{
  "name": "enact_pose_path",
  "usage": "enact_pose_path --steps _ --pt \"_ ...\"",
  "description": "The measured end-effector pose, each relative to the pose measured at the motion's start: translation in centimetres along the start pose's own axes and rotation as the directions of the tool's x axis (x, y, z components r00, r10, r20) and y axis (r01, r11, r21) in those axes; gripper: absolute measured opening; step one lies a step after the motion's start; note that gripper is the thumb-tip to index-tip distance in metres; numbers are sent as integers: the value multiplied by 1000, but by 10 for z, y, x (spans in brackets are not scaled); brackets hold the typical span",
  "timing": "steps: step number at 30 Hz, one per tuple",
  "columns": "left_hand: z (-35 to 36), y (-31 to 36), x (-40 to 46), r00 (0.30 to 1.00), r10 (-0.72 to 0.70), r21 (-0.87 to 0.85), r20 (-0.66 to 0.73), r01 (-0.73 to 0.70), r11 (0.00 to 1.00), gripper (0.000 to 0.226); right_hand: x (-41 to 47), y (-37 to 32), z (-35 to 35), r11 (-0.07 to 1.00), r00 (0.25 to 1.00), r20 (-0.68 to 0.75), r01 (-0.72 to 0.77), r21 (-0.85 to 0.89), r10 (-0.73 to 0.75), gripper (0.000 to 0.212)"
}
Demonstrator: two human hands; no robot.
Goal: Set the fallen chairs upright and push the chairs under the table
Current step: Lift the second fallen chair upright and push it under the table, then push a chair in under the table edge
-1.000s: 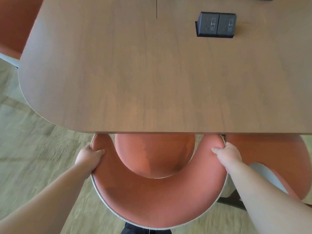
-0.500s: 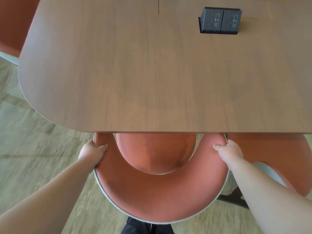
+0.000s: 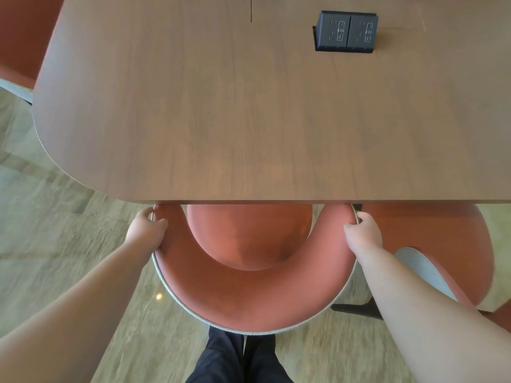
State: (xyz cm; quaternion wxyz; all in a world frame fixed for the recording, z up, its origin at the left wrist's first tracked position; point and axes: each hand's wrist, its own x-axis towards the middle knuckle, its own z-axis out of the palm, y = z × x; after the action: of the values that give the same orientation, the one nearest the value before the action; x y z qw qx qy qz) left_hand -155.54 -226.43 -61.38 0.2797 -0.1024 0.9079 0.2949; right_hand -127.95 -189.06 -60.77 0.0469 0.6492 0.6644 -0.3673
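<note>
An upright chair with a curved terracotta backrest (image 3: pixel 249 305) and a round seat stands directly below me, its seat front hidden under the brown wooden table (image 3: pixel 249 120). My left hand (image 3: pixel 146 230) grips the left end of the backrest. My right hand (image 3: pixel 362 230) grips the right end. Both ends of the backrest touch the table's near edge.
A second terracotta chair (image 3: pixel 442 244) stands close on the right, partly under the table, with a dark leg beside my right arm. A third chair (image 3: pixel 22 45) shows at the top left. A black power socket box (image 3: pixel 345 31) sits in the tabletop. My dark trouser legs (image 3: pixel 237 357) are behind the chair.
The chair has slid forward, further under the table, with both hands still on its backrest. My legs have come into view behind it.
</note>
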Motion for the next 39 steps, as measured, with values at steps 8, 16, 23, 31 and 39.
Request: enact_pose_path --steps 8,16,23,31,39 --pt "-18 -14 -75 1000 19 -193 18 -15 981 66 -77 23 -22 981 991 32 122 154 -128 58" --pt "-27 -43 -168 993 15 -408 114 34 912 44 -162 59 -61 952 964 81 234 196 -254 45" --pt "-42 -42 -263 987 139 -567 75 -73 820 29 -237 76 -94 875 886 112 414 250 -451 42" --pt "-84 -61 -338 919 395 -517 -2 -339 786 46 -326 95 -122 737 812 -57 554 387 -580 45" --pt "-128 -114 -435 833 553 -526 11 -465 711 41 -436 157 -139 627 777 -149 591 508 -612 45"
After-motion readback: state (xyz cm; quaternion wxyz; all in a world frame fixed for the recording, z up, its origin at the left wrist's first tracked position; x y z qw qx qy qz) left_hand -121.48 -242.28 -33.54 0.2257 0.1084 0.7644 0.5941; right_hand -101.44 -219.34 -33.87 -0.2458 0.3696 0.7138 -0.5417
